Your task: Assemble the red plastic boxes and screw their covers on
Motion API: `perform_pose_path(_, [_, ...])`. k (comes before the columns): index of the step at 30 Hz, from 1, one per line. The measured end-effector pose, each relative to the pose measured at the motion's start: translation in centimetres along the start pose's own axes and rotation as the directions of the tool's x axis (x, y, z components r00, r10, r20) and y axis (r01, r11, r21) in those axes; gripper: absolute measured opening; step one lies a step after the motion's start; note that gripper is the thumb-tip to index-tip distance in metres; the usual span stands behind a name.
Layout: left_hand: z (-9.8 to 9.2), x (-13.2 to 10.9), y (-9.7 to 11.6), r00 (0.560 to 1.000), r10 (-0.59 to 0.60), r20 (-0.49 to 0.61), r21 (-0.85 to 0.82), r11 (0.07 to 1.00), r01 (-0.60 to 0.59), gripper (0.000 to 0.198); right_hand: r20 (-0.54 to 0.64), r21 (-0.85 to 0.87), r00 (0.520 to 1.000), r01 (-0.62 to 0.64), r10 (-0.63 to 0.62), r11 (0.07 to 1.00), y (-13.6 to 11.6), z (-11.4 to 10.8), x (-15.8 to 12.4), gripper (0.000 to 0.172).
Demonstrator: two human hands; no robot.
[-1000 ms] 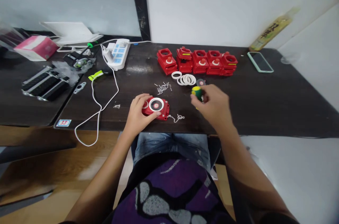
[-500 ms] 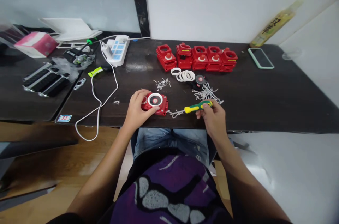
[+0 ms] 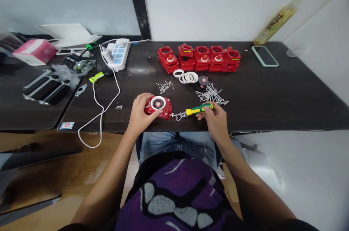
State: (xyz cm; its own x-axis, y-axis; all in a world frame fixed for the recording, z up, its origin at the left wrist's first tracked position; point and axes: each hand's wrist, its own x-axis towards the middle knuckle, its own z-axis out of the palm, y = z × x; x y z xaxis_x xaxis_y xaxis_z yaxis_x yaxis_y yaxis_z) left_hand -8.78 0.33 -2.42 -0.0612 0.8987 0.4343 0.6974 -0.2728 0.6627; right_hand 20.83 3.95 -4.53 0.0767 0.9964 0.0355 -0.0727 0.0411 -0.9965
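My left hand (image 3: 142, 114) is closed around a red box-shaped housing (image 3: 165, 114) that lies on the dark table. A white ring (image 3: 158, 98) with a black disc in its middle tops the housing. My right hand (image 3: 215, 119) grips a screwdriver (image 3: 199, 109) by its green and yellow handle. Its shaft points left, and the tip is at the right end of the housing, by a small metal chain (image 3: 179, 117). Whether the tip sits in a screw is too small to tell.
Behind stand several red housings (image 3: 201, 58), with white rings (image 3: 188, 77), black discs (image 3: 203, 81), small screws (image 3: 164, 87) and metal pins with chains (image 3: 212, 94) nearer. A power strip (image 3: 120, 54) and its white cable (image 3: 101, 114) lie left. A phone (image 3: 265, 56) and a bottle (image 3: 278, 22) are right.
My right hand has moved the screwdriver left, bringing its tip to the housing's right end. My left hand keeps its hold on the housing. The view has shifted slightly.
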Motion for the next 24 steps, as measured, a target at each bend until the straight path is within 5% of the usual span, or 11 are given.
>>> perform_pose_path(24, [-0.07, 0.02, 0.12, 1.0, 0.001, 0.002, 0.005, 1.0, -0.001, 0.049, -0.001, 0.019, 1.0, -0.014, 0.014, 1.0, -0.11, -0.05, 0.03, 0.014])
